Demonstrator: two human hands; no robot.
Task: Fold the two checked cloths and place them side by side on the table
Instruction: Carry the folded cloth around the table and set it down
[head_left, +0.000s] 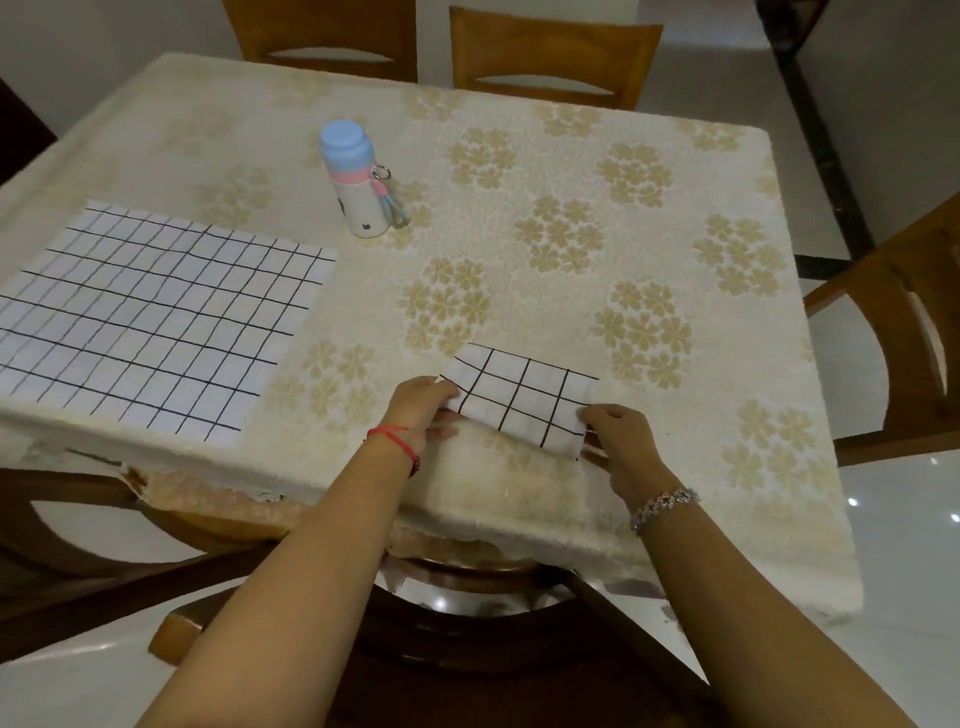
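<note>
near the table (597, 171) edge, left hand (423, 405) and right hand (621, 441) pinch the folded cloth (524, 400). the other cloth (150, 322) lies flat, well apart.

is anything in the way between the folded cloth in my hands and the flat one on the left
Nothing visible does. Only bare tablecloth lies between the folded cloth and the flat cloth; the bottle stands farther back, clear of that path.
</note>
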